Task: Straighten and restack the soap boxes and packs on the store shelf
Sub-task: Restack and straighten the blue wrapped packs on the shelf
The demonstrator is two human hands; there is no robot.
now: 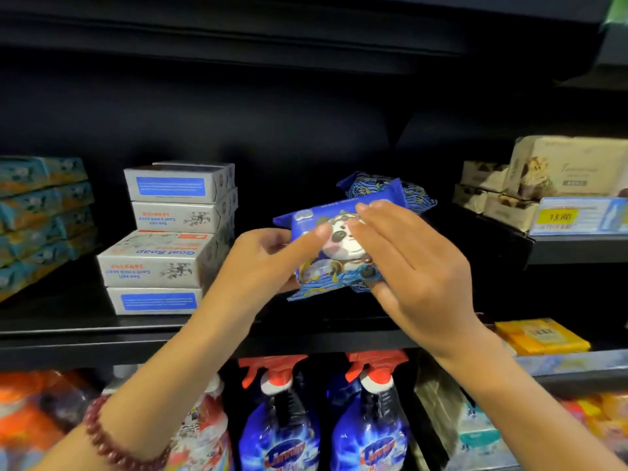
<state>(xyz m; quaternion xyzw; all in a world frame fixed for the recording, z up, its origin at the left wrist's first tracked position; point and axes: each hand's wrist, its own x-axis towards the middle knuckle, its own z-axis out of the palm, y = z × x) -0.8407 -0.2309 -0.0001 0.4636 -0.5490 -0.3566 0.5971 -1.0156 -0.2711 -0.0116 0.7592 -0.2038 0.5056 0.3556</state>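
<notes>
On the black shelf (85, 326): a blue soap pack (329, 266) is hovering just above the board at the middle of the bay, tilted, with its cartoon face turned toward the camera.
Left grip: the left hand (268, 256) is pinching the pack's left end, thumb lying on the front and fingers curling behind.
Right grip: the right hand (414, 266) is lying spread, its straight fingers (380, 215) pressing flat across the right side of the front; the thumb is mostly hidden.
Behind the pack: a second blue pack (384, 186) is sitting on the shelf, just beyond the held one.
Left of the hands: white goat soap boxes (170, 239) are standing in an uneven stack, the second box from the bottom jutting forward and skewed; teal boxes (44, 212) are leaning in a pile farther left.
Right side: beige boxes (557, 171) are sitting on a higher shelf behind a yellow price tag (559, 217).
Below: spray bottles (282, 419) with red triggers are standing under the shelf, and yellow packs (543, 336) are lying at the right.
Wrist: a bead bracelet (112, 447) is circling the left wrist.
</notes>
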